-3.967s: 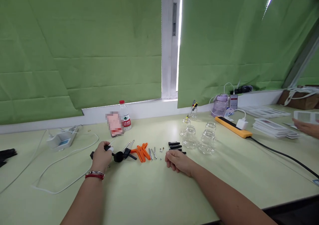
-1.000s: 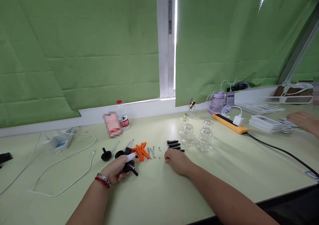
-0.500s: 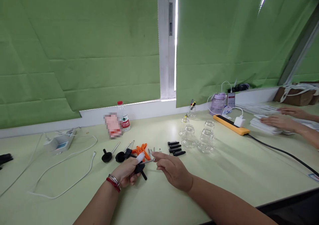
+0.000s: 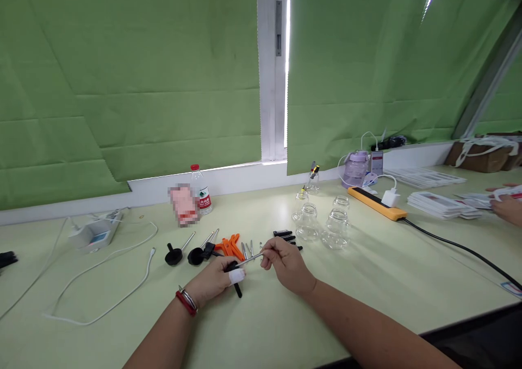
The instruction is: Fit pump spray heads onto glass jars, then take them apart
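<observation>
My left hand (image 4: 220, 277), a white wrap on its thumb, is closed around a black part with a handle sticking out below (image 4: 237, 290). From this part a thin metal rod (image 4: 249, 260) points to the right. My right hand (image 4: 287, 265) pinches at the rod's far end; any small piece between the fingertips is hidden. Just beyond my hands lie similar black caps with rods (image 4: 174, 256), orange plastic pieces (image 4: 233, 247), short metal pins (image 4: 246, 249) and black ridged parts (image 4: 283, 233), partly covered by my right hand.
Several clear glass jars (image 4: 308, 225) stand behind my right hand. Farther right are an orange power strip (image 4: 377, 204), a purple bottle (image 4: 354, 168) and white paper stacks (image 4: 434, 204), with a co-worker's hand (image 4: 509, 208). A water bottle (image 4: 204, 197) and white cables (image 4: 98, 257) are to the left.
My right hand's fingers have curled from a pointing pose into a pinch at the rod's end. My left thumb has shifted down over the black part. The co-worker's hands moved right.
</observation>
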### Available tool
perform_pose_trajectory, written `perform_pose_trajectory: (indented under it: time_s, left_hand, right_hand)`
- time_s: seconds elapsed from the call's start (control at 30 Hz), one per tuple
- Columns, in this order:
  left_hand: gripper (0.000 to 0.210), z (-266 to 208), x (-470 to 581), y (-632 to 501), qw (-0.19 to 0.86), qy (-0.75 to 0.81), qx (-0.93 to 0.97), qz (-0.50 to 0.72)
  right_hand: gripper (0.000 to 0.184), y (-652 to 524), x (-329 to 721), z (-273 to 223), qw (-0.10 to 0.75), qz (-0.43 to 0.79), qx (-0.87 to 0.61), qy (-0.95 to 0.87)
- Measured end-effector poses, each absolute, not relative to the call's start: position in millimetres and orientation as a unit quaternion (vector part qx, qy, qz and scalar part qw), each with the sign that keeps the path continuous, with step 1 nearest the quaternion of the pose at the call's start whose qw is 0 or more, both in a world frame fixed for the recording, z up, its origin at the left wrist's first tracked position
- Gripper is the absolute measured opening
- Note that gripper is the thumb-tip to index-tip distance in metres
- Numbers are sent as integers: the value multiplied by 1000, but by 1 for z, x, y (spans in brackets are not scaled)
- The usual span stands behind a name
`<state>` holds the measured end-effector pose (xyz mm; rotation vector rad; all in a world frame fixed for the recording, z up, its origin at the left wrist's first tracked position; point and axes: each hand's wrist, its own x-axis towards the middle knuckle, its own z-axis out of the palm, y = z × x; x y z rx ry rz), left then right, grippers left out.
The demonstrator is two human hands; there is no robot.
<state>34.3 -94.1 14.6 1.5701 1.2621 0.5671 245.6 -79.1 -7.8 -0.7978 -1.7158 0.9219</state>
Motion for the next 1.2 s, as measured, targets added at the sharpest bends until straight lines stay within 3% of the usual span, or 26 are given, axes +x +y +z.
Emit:
perform_pose_trajectory:
  time_s: [0.27,0.47,0.57,0.73,0.93,1.2]
  left_hand:
    - [41,20,33,-92,415,572,677,207]
    - [36,12,33,-88,346,551,718,248]
    - [39,7,32,-86,304,551,740,236]
    - [41,6,32,-86,365,582,694,215]
    - [42,4,32,-84,269,545,757,238]
    - [44,4,32,-83,257,562,759,205]
  right_hand:
    - [14,-60,251,-13,509,522,-403,-553]
    - [11,-56,261,-16,408,626,-430,-507]
    - [10,-55,264,-17,383,637,-437,-506]
    - [11,-54,266,-17,371,639,-448,-504]
    - [11,-52,266,-18,372,636,-450,-504]
    - [10,-53,266,-18,360,629,-464,-509]
